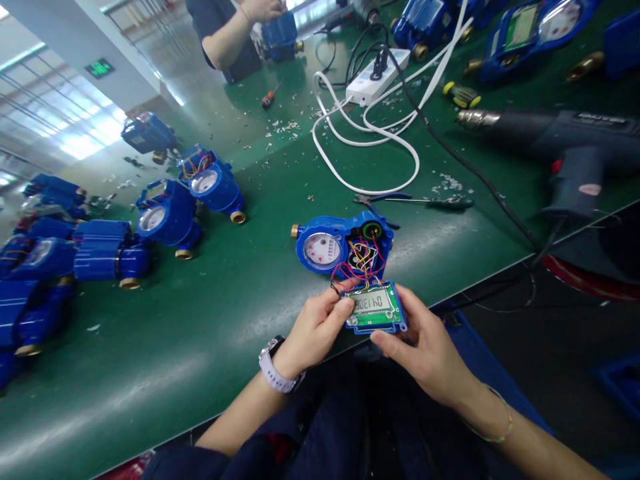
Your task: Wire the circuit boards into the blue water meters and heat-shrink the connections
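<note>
Between my two hands is a green circuit board with a lit-up digit display point(373, 304), set in a blue plastic frame. My left hand point(320, 323) pinches its left side, thumb on the board's face. On the right side, my right hand point(425, 340) grips the frame with thumb at the lower edge and fingers behind. Red, yellow and black wires point(364, 259) run from the board into the open housing of a blue water meter point(323, 250). That meter lies on the green bench just beyond my hands, its round dial facing up.
Several blue meters point(167, 217) stand at left, others point(530, 33) at far right. Pliers point(385, 198), a screwdriver point(447, 203), a heat gun point(565, 133), a white power strip point(377, 77) and cables lie beyond. A co-worker's arm point(230, 37) is across the green bench point(260, 267).
</note>
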`<state>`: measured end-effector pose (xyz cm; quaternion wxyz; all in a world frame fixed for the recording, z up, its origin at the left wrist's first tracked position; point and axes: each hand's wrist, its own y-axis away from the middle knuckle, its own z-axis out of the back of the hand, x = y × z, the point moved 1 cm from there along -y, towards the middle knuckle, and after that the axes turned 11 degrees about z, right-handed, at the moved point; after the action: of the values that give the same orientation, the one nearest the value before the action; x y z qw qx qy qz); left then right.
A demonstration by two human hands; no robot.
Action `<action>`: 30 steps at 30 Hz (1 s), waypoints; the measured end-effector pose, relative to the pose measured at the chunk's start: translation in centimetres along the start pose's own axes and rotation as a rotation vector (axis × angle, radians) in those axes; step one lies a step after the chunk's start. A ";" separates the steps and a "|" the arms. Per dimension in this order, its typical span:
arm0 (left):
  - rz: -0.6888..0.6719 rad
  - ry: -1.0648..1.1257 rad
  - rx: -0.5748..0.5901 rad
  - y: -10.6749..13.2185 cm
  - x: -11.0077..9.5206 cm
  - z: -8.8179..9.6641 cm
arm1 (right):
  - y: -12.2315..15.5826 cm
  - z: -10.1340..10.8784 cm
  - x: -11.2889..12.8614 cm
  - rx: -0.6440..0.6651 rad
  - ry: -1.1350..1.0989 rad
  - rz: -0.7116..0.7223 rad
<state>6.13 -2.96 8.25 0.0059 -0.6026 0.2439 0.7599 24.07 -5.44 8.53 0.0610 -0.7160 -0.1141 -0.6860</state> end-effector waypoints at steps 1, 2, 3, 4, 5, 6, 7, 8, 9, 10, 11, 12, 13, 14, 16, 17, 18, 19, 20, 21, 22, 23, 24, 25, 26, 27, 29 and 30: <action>-0.011 -0.060 0.023 -0.1 -0.2 0.4 | 0.0 0.0 0.0 0.008 0.018 0.006; -0.021 -0.137 0.037 -0.1 -0.4 0.8 | 0.1 0.1 0.1 0.017 0.038 0.010; -0.027 -0.227 0.050 -0.2 -0.6 1.1 | 0.1 0.1 0.1 0.023 0.061 0.011; -0.032 -0.323 0.062 -0.3 -0.7 1.4 | 0.1 0.1 0.2 0.029 0.084 0.009; -0.041 -0.417 0.076 -0.4 -0.9 1.7 | 0.1 0.2 0.3 0.036 0.106 0.005; -0.062 -0.509 0.091 -0.5 -1.1 1.9 | 0.1 0.2 0.4 0.041 0.127 0.000; -0.097 -0.597 0.107 -0.7 -1.2 2.0 | 0.0 0.3 0.6 0.047 0.142 -0.005; -0.145 -0.688 0.116 -0.8 -1.3 2.2 | 0.0 0.3 0.7 0.051 0.151 -0.012; -0.202 -0.782 0.116 -0.9 -1.4 2.3 | -0.1 0.4 0.9 0.057 0.155 -0.020; -0.267 -0.877 0.106 -1.1 -1.6 2.3 | -0.2 0.4 1.1 0.063 0.156 -0.027; -0.332 -0.972 0.092 -1.2 -1.7 2.4 | -0.3 0.4 1.2 0.065 0.157 -0.031; -0.393 -1.060 0.076 -1.3 -1.8 2.5 | -0.4 0.4 1.3 0.067 0.158 -0.034; -0.453 -1.131 0.060 -1.4 -1.9 2.5 | -0.5 0.4 1.5 0.071 0.158 -0.035; -0.511 -1.184 0.045 -1.5 -2.1 2.6 | -0.6 0.4 1.5 0.074 0.155 -0.034; -0.613 -1.232 0.023 -1.6 -2.3 2.8 | -0.6 0.4 1.6 0.085 0.140 -0.029; -0.650 -1.236 0.013 -1.7 -2.5 2.9 | -0.6 0.4 1.7 0.089 0.128 -0.030; -0.675 -1.230 0.007 -1.8 -2.6 3.0 | -0.6 0.4 1.7 0.090 0.112 -0.031; -0.685 -1.217 0.007 -1.9 -2.8 3.1 | -0.6 0.5 1.7 0.088 0.095 -0.034; -0.681 -1.199 0.014 -2.0 -2.9 3.2 | -0.6 0.5 1.7 0.084 0.075 -0.037; -0.665 -1.175 0.026 -2.1 -3.0 3.2 | -0.6 0.5 1.7 0.079 0.053 -0.033; -0.639 -1.146 0.037 -2.2 -3.1 3.2 | -0.6 0.5 1.8 0.072 0.032 -0.026; -0.609 -1.111 0.049 -2.2 -3.1 3.1 | -0.6 0.5 1.9 0.068 0.014 -0.017; -0.579 -1.073 0.056 -2.3 -3.1 3.0 | -0.6 0.5 1.9 0.064 0.002 -0.010; -0.551 -1.035 0.057 -2.3 -3.1 2.9 | -0.7 0.4 2.0 0.059 -0.003 -0.004; -0.525 -1.002 0.053 -2.2 -3.1 2.8 | -0.7 0.4 2.0 0.057 -0.002 0.000; -0.499 -0.974 0.047 -2.2 -3.0 2.7 | -0.7 0.4 2.1 0.055 0.003 -0.001; -0.435 -0.926 0.042 -2.1 -2.8 2.5 | -0.7 0.3 2.0 0.051 0.013 0.004; -0.396 -0.901 0.042 -2.1 -2.7 2.4 | -0.8 0.3 1.9 0.049 0.014 0.006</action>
<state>5.34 0.52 10.33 0.2672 -0.2486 0.1131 0.9241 24.20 -4.50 10.38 0.0814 -0.7097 -0.1280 -0.6880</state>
